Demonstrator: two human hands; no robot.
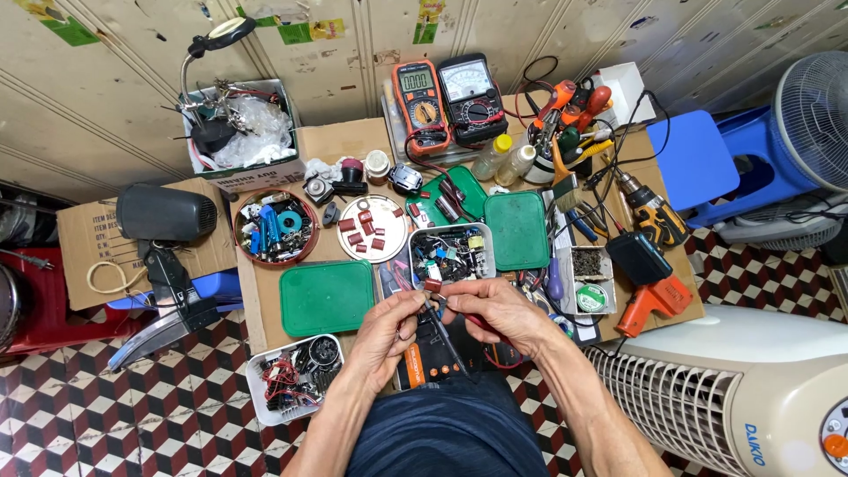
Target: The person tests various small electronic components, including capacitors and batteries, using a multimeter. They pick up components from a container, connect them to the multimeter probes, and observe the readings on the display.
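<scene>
Around the hands (442,322) — trays (329,298), meters (422,102)

You get bright, even light from above. Shadows are soft and small. Most things look sharp. The edges bend outward, and the wall lines curve like a bowl.

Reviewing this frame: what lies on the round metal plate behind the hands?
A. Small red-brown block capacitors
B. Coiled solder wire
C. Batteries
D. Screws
A: the round metal plate carries several small red-brown block capacitors, scattered loosely across it.
</scene>
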